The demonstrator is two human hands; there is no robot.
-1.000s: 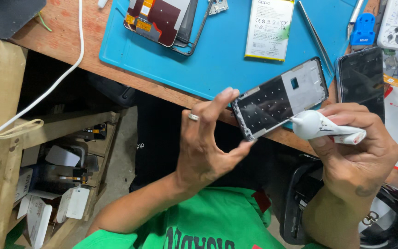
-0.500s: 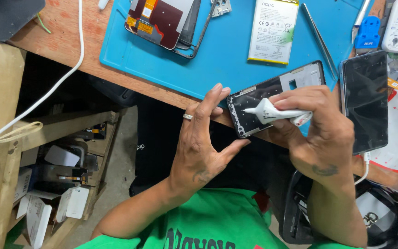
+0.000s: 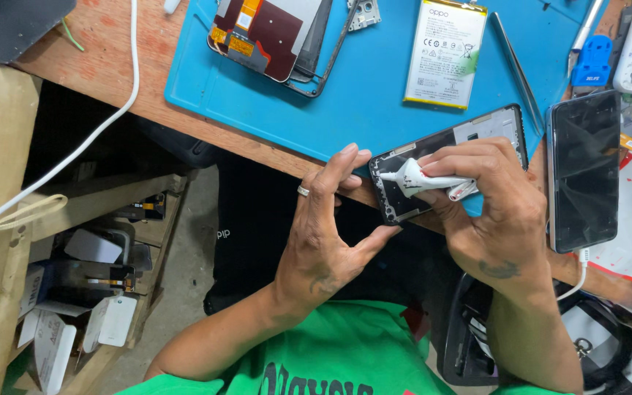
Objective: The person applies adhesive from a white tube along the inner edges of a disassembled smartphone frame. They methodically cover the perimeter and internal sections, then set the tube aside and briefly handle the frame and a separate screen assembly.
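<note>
An opened black phone frame [image 3: 477, 132] lies at the near edge of the blue work mat [image 3: 360, 110], partly over the wooden bench edge. My left hand [image 3: 327, 234], with a ring on one finger, grips the frame's left end between fingertips and thumb. My right hand [image 3: 495, 208] holds a small white glue tube [image 3: 422, 179], its nozzle pointing left and touching the frame's upper left corner. The tube's rear and much of the frame are hidden under my right hand.
On the mat lie a white phone battery [image 3: 444, 51], a phone display with copper-coloured back [image 3: 268, 33] and metal tweezers [image 3: 517, 69]. A dark phone [image 3: 583, 168] rests right of the frame. A white cable [image 3: 96, 132] crosses the bench [image 3: 111, 58]. Boxes fill the shelf [image 3: 74, 292] lower left.
My right hand carried the tube leftward over the frame, and the nozzle now touches its left corner. My left hand kept its grip on the frame, which shifted slightly.
</note>
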